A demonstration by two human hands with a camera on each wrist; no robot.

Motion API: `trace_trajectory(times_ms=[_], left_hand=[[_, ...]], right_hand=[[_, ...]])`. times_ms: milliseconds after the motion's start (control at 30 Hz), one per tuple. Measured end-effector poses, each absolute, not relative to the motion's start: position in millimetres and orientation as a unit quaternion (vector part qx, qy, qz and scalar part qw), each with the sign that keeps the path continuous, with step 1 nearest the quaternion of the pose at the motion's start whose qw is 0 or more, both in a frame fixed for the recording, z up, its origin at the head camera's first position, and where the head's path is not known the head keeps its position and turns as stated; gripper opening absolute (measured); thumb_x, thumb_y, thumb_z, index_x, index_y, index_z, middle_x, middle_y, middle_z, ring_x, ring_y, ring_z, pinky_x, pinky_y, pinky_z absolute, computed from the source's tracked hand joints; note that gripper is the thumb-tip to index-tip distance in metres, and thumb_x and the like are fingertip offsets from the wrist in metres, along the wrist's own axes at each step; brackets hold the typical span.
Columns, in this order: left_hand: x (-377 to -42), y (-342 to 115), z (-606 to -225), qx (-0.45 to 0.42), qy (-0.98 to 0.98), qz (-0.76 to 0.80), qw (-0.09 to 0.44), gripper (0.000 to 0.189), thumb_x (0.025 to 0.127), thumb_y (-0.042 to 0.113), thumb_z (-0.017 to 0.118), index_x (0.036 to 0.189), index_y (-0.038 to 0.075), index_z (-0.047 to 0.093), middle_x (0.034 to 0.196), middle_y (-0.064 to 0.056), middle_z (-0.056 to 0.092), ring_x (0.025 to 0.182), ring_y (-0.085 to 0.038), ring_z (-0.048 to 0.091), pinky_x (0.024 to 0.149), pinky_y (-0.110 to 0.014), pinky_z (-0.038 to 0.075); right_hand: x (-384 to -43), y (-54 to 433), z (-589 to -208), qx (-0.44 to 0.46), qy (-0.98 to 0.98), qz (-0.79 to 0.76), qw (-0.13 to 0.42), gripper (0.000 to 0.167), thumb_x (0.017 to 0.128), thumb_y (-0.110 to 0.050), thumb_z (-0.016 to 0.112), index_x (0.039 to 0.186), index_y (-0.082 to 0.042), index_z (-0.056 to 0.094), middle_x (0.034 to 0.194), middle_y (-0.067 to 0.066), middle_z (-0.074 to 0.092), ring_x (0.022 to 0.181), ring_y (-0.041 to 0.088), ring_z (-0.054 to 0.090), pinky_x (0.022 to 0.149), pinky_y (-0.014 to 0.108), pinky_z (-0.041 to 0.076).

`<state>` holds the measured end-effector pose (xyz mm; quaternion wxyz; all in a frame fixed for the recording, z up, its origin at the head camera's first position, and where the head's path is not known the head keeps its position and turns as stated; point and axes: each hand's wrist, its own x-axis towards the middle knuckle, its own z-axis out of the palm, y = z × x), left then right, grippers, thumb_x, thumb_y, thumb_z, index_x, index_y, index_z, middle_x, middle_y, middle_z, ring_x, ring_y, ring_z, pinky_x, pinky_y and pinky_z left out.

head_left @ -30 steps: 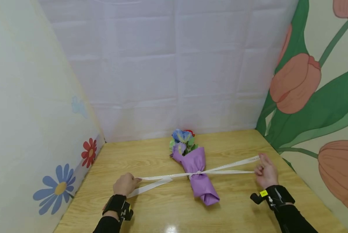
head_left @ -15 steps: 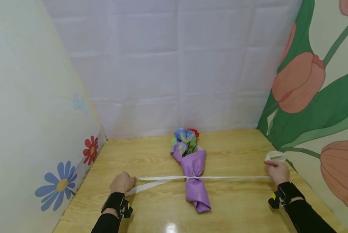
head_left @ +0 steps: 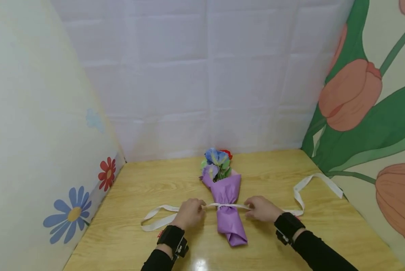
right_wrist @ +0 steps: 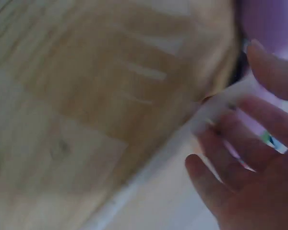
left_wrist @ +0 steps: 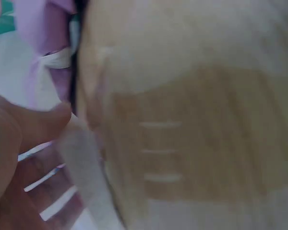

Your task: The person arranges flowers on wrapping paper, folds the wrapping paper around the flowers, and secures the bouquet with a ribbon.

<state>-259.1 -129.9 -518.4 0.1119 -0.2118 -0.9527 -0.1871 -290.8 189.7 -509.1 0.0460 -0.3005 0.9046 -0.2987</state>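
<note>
A bouquet [head_left: 227, 224] in purple wrapping lies on the table, its blue and red flowers [head_left: 216, 157] pointing away. A white ribbon [head_left: 226, 205] is knotted round its waist, with a long tail on each side. My left hand [head_left: 189, 213] is just left of the bouquet; in the left wrist view its thumb [left_wrist: 57, 117] lies against the ribbon, the other fingers behind it. My right hand [head_left: 264, 209] is close on the bouquet's right. In the right wrist view its fingers [right_wrist: 249, 143] are spread, with the ribbon passing between thumb and fingers.
The ribbon's left tail [head_left: 151, 214] loops on the wooden table [head_left: 104, 248]. Its right tail [head_left: 319, 180] trails toward the table's right edge. A white cloth [head_left: 202, 75] hangs behind, and flower-painted walls [head_left: 385, 128] flank both sides.
Both hands have come inward from far out along the stretched ribbon to beside the bouquet. The ribbon's tails now lie slack. The bouquet's lower end first swung left and has since stayed almost still.
</note>
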Motion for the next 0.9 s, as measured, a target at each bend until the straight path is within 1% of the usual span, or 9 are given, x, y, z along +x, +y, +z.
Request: trace_trajectory(times_ms=[33,67,133,300,467,600,733,800,900], left_hand=[[-259.4,-126.3,-522.0,-0.220,-0.952,-0.181,0.108,0.002,0.086,0.006,0.074,0.087,0.007,0.074,0.080,-0.003,0.068,0.077,-0.024,0.066,0.071,-0.040,0.052],[-259.6,-124.7,-526.3,-0.223,-0.954,-0.166,0.111,0.008,0.086,0.006,0.074,0.080,0.010,0.072,0.074,0.000,0.065,0.072,-0.021,0.063,0.066,-0.038,0.050],[-258.9,-125.4,-533.9,-0.216,-0.958,-0.141,0.126,0.019,0.085,0.006,0.074,0.070,0.013,0.066,0.069,0.004,0.059,0.066,-0.018,0.061,0.061,-0.037,0.049],[-257.6,-137.4,-539.5,-0.168,-0.966,-0.140,0.140,0.019,0.086,0.004,0.073,0.072,0.013,0.063,0.071,0.003,0.057,0.067,-0.020,0.060,0.059,-0.038,0.049],[-256.0,-161.1,-523.4,-0.134,-0.964,-0.218,0.067,0.017,0.094,0.007,0.067,0.078,0.012,0.061,0.072,0.003,0.055,0.064,-0.015,0.052,0.059,-0.034,0.044],[-253.0,-187.7,-505.5,-0.108,-0.952,-0.285,-0.006,0.029,0.096,0.011,0.066,0.070,0.010,0.056,0.062,0.004,0.045,0.055,-0.012,0.040,0.053,-0.029,0.034],[-254.8,-205.0,-492.4,-0.102,-0.906,-0.402,-0.087,0.041,0.101,0.023,0.064,0.066,0.004,0.055,0.057,0.003,0.046,0.049,-0.011,0.039,0.051,-0.025,0.032],[-256.8,-206.4,-487.3,-0.105,-0.870,-0.470,-0.108,0.045,0.102,0.029,0.062,0.068,0.001,0.055,0.059,0.002,0.048,0.052,-0.012,0.043,0.055,-0.026,0.036],[-259.8,-198.3,-479.7,-0.118,-0.812,-0.563,-0.104,0.043,0.102,0.031,0.062,0.073,0.001,0.053,0.068,-0.001,0.050,0.065,-0.017,0.050,0.070,-0.031,0.044]], right_hand=[[-290.5,185.8,-514.6,-0.309,0.903,-0.294,0.045,0.009,0.087,-0.010,0.076,0.091,-0.003,0.073,0.081,-0.002,0.066,0.076,0.014,0.060,0.071,0.033,0.050],[-291.0,184.5,-519.5,-0.316,0.903,-0.288,0.037,0.004,0.086,-0.007,0.075,0.085,-0.006,0.072,0.076,-0.006,0.062,0.071,0.010,0.055,0.067,0.030,0.047],[-293.0,187.3,-527.6,-0.313,0.906,-0.284,0.024,0.015,0.087,-0.004,0.073,0.074,-0.011,0.069,0.069,-0.010,0.056,0.066,0.005,0.048,0.063,0.027,0.042],[-302.8,199.6,-533.4,-0.286,0.913,-0.290,0.011,0.018,0.088,-0.006,0.072,0.073,-0.013,0.068,0.071,-0.009,0.061,0.069,0.007,0.053,0.065,0.029,0.046],[-313.5,217.7,-530.8,-0.307,0.896,-0.316,0.055,0.015,0.091,-0.010,0.071,0.076,-0.011,0.069,0.071,-0.011,0.059,0.066,0.004,0.050,0.062,0.026,0.044],[-317.9,245.4,-521.2,-0.302,0.883,-0.337,0.123,0.019,0.094,-0.013,0.067,0.076,-0.008,0.069,0.066,-0.010,0.052,0.059,0.005,0.045,0.057,0.024,0.038],[-315.2,261.7,-508.2,-0.257,0.867,-0.379,0.198,0.030,0.101,-0.020,0.061,0.078,-0.002,0.065,0.064,-0.003,0.054,0.057,0.012,0.048,0.055,0.026,0.040],[-314.1,263.9,-502.6,-0.236,0.859,-0.398,0.216,0.036,0.104,-0.026,0.059,0.076,-0.002,0.062,0.062,-0.001,0.055,0.055,0.014,0.050,0.053,0.029,0.044],[-312.8,261.8,-492.7,-0.223,0.836,-0.447,0.228,0.040,0.105,-0.032,0.056,0.075,-0.006,0.058,0.060,-0.001,0.053,0.052,0.013,0.051,0.053,0.032,0.048]])
